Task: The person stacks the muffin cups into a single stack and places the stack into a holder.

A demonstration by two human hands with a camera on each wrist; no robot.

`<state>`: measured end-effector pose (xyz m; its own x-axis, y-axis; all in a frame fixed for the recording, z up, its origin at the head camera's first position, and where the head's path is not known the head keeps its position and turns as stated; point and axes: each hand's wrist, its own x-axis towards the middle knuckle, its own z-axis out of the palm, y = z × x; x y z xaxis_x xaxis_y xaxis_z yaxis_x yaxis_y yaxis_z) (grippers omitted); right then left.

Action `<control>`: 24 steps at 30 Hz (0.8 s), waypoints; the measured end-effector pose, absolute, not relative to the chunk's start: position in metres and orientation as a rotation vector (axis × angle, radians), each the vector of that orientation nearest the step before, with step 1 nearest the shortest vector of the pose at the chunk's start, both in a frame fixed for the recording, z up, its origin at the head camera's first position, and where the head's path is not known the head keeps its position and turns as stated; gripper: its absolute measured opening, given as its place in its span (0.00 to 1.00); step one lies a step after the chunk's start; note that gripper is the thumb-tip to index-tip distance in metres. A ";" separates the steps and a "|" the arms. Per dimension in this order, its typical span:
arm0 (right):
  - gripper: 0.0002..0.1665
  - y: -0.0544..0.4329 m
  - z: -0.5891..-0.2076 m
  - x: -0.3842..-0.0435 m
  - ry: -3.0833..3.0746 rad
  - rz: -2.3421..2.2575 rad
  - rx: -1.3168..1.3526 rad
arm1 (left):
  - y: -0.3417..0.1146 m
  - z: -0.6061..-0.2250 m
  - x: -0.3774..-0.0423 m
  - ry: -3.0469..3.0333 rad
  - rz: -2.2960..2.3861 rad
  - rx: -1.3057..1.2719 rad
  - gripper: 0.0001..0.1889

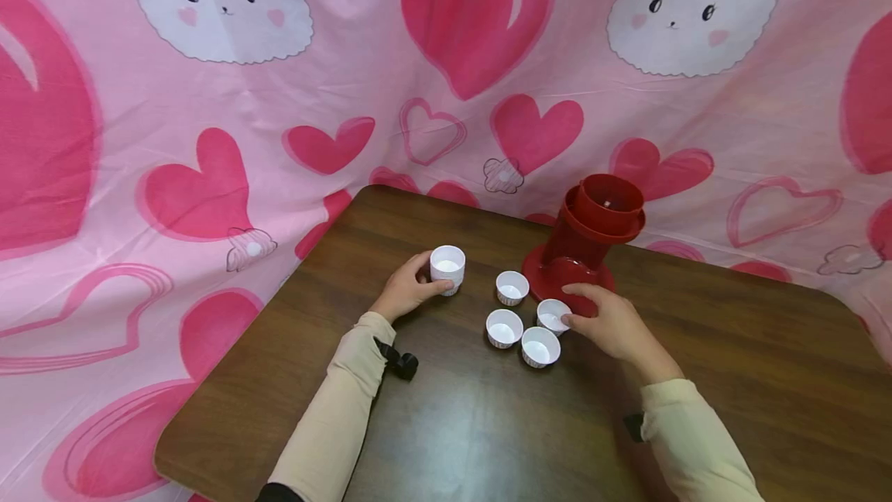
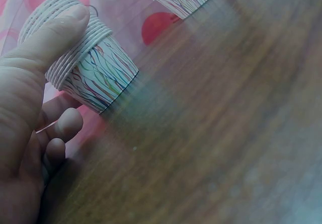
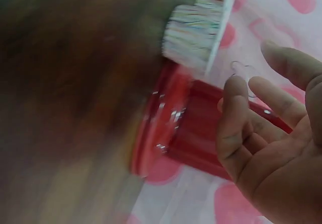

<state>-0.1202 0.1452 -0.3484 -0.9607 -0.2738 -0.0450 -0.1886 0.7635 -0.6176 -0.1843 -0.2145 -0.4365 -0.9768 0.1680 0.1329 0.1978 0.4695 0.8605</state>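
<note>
My left hand (image 1: 411, 285) grips a stack of nested white paper cups (image 1: 447, 263) at the left of the loose cups. In the left wrist view, the thumb lies across the stacked rims (image 2: 75, 48), and the lowest cup shows wavy coloured lines (image 2: 108, 78). My right hand (image 1: 613, 322) hovers at the nearest loose cup (image 1: 553, 314), its thumb right by the rim in the head view. The right wrist view has the fingers (image 3: 234, 113) loosely bent with nothing between them and the thumb. Other cups stand upright close by: one (image 1: 512, 287) behind, two (image 1: 504, 328) in front.
A red plastic stand (image 1: 585, 231) with a wide round base and a cup-like top stands just behind the loose cups and my right hand. The brown wooden table (image 1: 446, 424) has rounded corners. A pink heart-patterned cloth (image 1: 432, 60) hangs along its back and left side.
</note>
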 end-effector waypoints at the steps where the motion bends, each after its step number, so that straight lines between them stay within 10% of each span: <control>1: 0.35 0.146 -0.351 -0.119 2.811 -0.967 -0.369 | -0.214 -0.437 -0.184 -2.665 -1.567 -0.336 0.34; 24: 0.42 0.140 -0.379 -0.126 2.827 -0.897 -0.492 | -0.215 -0.440 -0.186 -2.669 -1.556 -0.330 0.35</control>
